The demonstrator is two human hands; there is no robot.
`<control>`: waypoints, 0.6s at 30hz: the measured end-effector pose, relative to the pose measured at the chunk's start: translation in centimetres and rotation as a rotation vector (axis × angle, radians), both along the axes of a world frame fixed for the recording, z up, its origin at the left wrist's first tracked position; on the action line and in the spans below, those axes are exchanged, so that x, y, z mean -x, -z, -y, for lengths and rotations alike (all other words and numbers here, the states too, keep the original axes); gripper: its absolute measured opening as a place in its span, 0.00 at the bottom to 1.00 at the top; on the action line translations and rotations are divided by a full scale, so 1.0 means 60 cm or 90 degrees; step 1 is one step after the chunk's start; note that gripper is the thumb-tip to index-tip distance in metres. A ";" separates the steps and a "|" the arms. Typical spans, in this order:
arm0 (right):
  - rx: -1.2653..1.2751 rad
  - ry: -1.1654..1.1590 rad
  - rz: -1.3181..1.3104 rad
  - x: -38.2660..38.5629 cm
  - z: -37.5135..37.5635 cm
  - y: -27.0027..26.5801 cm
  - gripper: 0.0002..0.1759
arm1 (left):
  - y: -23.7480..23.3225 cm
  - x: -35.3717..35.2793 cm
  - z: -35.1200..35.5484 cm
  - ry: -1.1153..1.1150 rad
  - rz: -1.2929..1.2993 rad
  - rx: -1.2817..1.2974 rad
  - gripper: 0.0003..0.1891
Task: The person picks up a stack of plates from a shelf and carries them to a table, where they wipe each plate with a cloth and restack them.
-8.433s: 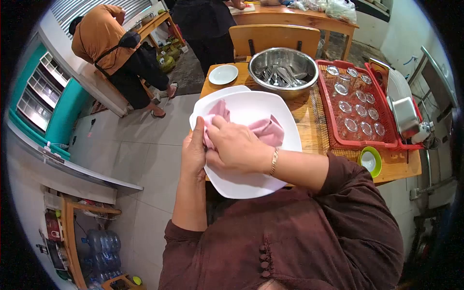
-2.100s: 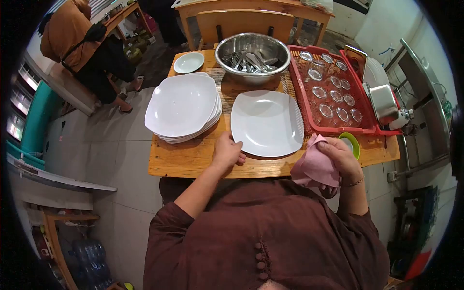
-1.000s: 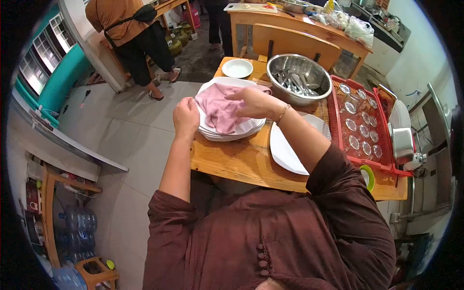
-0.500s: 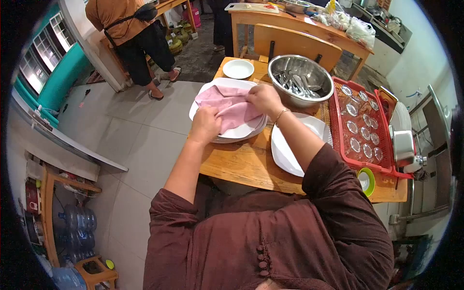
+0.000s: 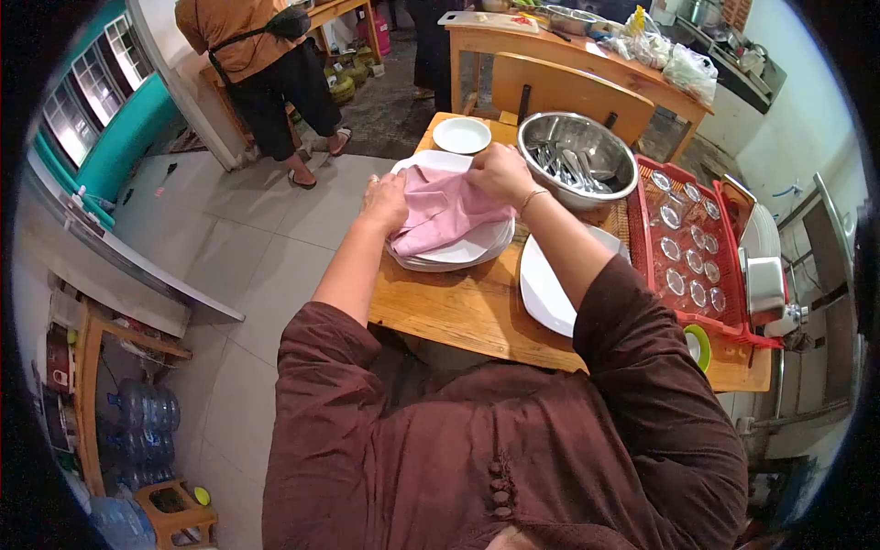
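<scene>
A pink cloth (image 5: 442,203) lies spread over the top white plate (image 5: 469,249) of a stack on the wooden table. My left hand (image 5: 385,202) is closed at the plate's left rim, beside the cloth's edge; its fingertips are partly hidden. At the upper right of the plate, my right hand (image 5: 500,174) pinches the cloth in bent fingers. Right of the stack sits another white plate (image 5: 546,291), partly under my right forearm. Just behind the stack stands a small white dish (image 5: 462,136).
A steel bowl (image 5: 616,183) of cutlery stands behind my right hand. Upturned glasses fill a red basket (image 5: 649,266) at the right, with a green-rimmed cup (image 5: 702,348) near its front corner. A chair back (image 5: 568,96) borders the table's far side. Another person (image 5: 266,82) stands at far left.
My left hand has shifted from the cloth's lower left up to the plate's left rim. My right hand stays on the cloth at the upper right. The camera view has shifted slightly.
</scene>
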State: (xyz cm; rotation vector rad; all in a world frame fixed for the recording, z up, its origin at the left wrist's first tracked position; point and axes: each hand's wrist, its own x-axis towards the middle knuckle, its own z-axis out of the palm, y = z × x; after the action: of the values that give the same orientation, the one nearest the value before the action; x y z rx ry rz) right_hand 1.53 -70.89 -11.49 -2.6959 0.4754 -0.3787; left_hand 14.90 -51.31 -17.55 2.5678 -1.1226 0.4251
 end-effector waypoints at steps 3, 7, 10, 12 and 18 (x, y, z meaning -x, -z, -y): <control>-0.226 -0.039 0.163 0.003 0.004 -0.020 0.14 | -0.035 0.004 0.003 -0.042 -0.099 -0.085 0.15; -0.423 -0.015 0.221 0.024 0.000 -0.078 0.14 | -0.034 -0.032 -0.013 0.006 -0.266 0.094 0.08; -0.428 -0.002 0.378 0.023 0.039 -0.091 0.09 | -0.063 -0.045 -0.050 0.131 -0.481 0.325 0.08; -0.555 0.010 0.426 0.042 0.040 -0.131 0.09 | -0.096 -0.061 -0.079 0.170 -0.529 0.355 0.07; -0.323 -0.119 0.553 0.106 0.029 -0.256 0.12 | -0.260 -0.002 -0.165 0.283 -0.593 0.507 0.07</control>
State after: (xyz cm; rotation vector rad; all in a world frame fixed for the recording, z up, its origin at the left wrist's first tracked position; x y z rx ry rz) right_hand -4.85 -72.63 3.87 -1.8286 0.0399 -1.1170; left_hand 15.02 -41.41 -1.96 1.4470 -0.8510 -0.3557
